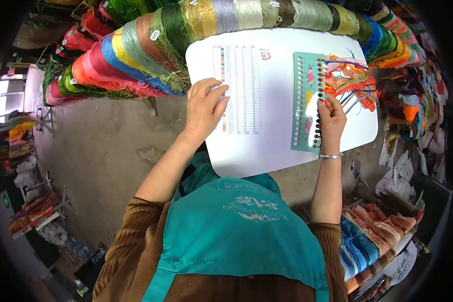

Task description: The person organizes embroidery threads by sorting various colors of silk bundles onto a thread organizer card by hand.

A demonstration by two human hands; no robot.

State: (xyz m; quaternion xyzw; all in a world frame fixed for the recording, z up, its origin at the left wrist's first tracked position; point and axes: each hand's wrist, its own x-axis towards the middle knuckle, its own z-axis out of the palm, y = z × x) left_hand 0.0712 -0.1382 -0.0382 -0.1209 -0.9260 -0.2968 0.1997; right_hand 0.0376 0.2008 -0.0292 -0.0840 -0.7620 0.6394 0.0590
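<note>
My left hand (205, 106) rests with its fingers apart on the left edge of a printed chart (244, 90), which has a column of coloured squares. The chart lies on a white board (267, 151). On the board's right side is a green card (298, 136) with round holes down both long edges. Colourful threads (350, 80) hang from its right-hand holes and spread over the board. My right hand (332, 121) is closed at that edge, its fingertips pinched by a bit of red; exactly what they hold is too small to tell.
Thick rows of coloured yarn (231, 17) curve along the board's far edge. More yarn bundles (357, 246) lie at the lower right, and racks with yarn (32, 214) stand at the left. A teal apron (236, 231) covers my front.
</note>
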